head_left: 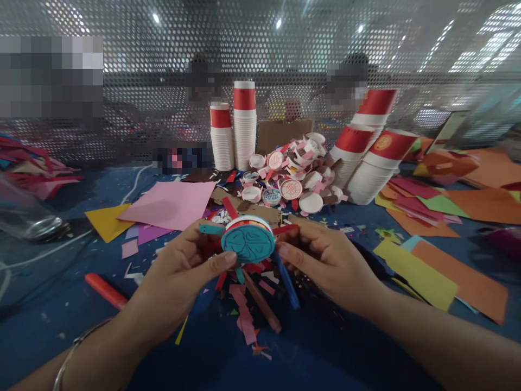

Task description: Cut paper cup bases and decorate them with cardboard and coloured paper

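Observation:
Between my two hands is a small paper turtle (248, 244), made from a round cup base with a white and red rim. Its teal face has curved pen lines, and teal and red paper strips stick out around it. My left hand (179, 271) grips its left side, with the thumb on the teal disc's lower edge. On the other side, my right hand (334, 266) pinches the red strip at the turtle's right; the fingertips are partly hidden. Just below it lie a blue marker (288, 279) and a brown marker (262, 301), among pink paper scraps (243, 315).
Stacks of paper cups (245, 130) stand at the back, with more leaning cup stacks (366, 157) on the right. A heap of cut cup bases (301, 174) lies between. Pink sheets (171, 206), yellow sheets (419, 274) and a red marker (106, 290) surround my hands.

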A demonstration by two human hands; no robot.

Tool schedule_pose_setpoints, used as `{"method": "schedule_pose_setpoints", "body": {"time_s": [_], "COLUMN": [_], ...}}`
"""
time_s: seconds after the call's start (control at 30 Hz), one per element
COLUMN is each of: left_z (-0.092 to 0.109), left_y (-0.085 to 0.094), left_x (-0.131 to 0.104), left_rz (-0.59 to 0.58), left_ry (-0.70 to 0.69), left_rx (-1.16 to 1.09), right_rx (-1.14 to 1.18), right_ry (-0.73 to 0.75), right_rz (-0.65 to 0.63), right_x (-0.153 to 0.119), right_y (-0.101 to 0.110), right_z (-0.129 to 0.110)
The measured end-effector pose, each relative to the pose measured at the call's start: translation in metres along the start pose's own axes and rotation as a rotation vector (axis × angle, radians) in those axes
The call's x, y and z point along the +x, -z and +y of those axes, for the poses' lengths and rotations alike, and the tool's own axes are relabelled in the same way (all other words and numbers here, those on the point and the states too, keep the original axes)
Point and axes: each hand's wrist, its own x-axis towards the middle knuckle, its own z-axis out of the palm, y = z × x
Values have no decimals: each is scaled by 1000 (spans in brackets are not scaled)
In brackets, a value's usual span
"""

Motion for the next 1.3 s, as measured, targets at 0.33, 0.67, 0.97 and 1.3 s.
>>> {"method": "schedule_pose_setpoints", "body": {"time_s": [0.33, 0.67, 0.97, 1.3], "left_z": [4, 3, 7, 5], "left_y": [3, 3, -4, -7], "left_x": [-2, -11, -16, -17], "left_rz": [51, 80, 224, 155], "left_ry": [-206, -320, -464, -455], "left_rx": [297, 513, 828, 868], "right_rx": [-222, -292, -177, -242], "right_ry": [174, 190, 171, 195], "right_rz": [105, 118, 201, 114], "right_x": [-2, -1, -4, -5], "right_y": [0, 1, -4, -8], "right_z": [0, 1, 4, 2]}}
